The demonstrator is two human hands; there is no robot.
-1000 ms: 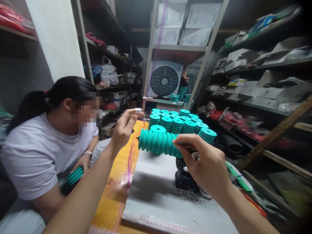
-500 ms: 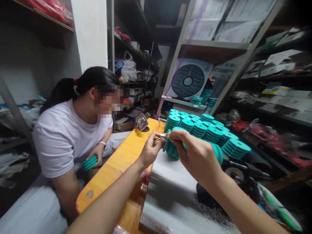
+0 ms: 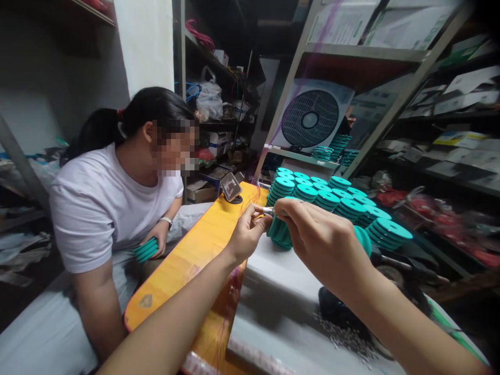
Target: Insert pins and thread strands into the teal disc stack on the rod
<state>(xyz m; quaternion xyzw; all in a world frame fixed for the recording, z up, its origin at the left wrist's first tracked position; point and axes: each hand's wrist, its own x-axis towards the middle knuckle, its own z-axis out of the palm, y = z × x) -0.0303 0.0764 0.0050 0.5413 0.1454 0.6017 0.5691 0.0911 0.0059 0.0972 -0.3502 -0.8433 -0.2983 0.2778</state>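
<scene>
My left hand (image 3: 248,232) pinches one end of a small whitish metal piece (image 3: 267,211) above the front of the white surface (image 3: 273,297). Against it on the right is my right hand (image 3: 316,229), its fingers closed on the piece's other end, which they mostly hide. Just below and behind my fingers stand green ribbed spools (image 3: 280,234). Stacks of flat green discs (image 3: 326,200) fill the back of the white surface. Scattered small metal bits (image 3: 344,336) lie at its front right.
A person in a white shirt (image 3: 86,208) sits at the left, holding green discs (image 3: 146,250). A yellow board (image 3: 187,260) carries a small device on a stand (image 3: 231,187). A box fan (image 3: 310,120) and loaded shelves stand behind.
The view has shifted slightly, so the fan and shelves sit higher and further right. The green disc upright between my hands is no longer visible. Both hands stay together.
</scene>
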